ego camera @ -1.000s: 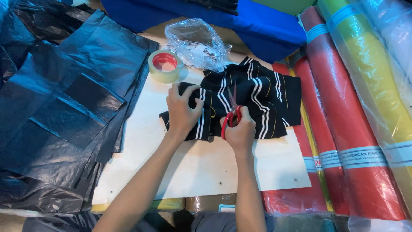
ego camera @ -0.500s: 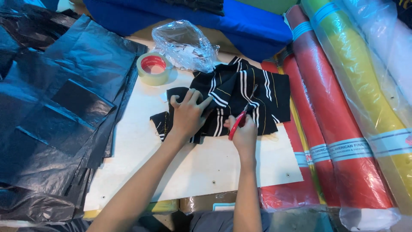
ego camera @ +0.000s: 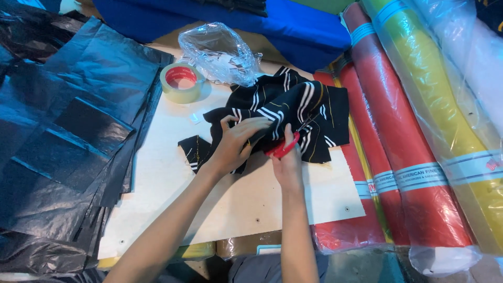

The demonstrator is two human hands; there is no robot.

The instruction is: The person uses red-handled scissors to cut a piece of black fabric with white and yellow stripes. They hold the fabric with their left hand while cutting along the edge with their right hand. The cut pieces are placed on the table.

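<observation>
Both hands meet on the striped black cloth (ego camera: 293, 112): left fingers (ego camera: 246, 131) pinch it, right fingers (ego camera: 288, 137) grip red scissors (ego camera: 283, 149).

hands (ego camera: 238, 144) on striped fabric (ego camera: 293, 112), red scissors (ego camera: 283, 148)

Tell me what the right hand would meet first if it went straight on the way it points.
The right hand, gripping red-handled scissors, points up the board into the black striped fabric, so it likely meets that first; depth is unclear.

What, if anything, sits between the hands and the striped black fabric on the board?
Nothing visible. The left hand already grips the striped black fabric, and the right hand, holding red-handled scissors, rests against its edge. The tape roll lies off to the side.
</observation>
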